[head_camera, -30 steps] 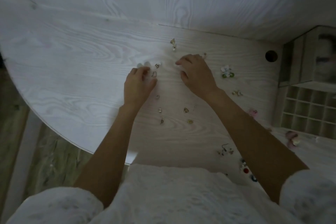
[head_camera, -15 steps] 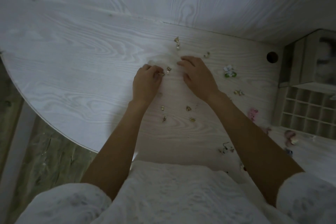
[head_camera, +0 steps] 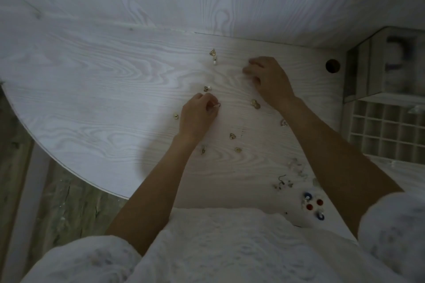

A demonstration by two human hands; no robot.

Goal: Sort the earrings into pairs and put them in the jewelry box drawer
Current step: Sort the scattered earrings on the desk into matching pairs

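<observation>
Head view, nearest first: by the desk's [head_camera: 96, 89] near edge on the right lie red and blue studs [head_camera: 313, 207], with a tangle of hook earrings [head_camera: 283, 183] just beyond them. Small gold earrings [head_camera: 232, 136] lie loose toward the middle, apparently spread out so matches can be spotted. The left hand [head_camera: 197, 116] is curled there, finger and thumb pinching a small wire hoop [head_camera: 217, 105], likely lifted to be set against its mate; another gold piece [head_camera: 207, 88] lies just beyond its fingertips. The right hand [head_camera: 269, 80] reaches farther back, fingers bent down to the desk; blur hides whether it holds anything. A gold drop [head_camera: 213, 54] lies near the back edge. The jewelry box [head_camera: 379, 64] stands at the far right corner, its gridded drawer [head_camera: 388, 131] pulled open toward the person, ready for pairs.
</observation>
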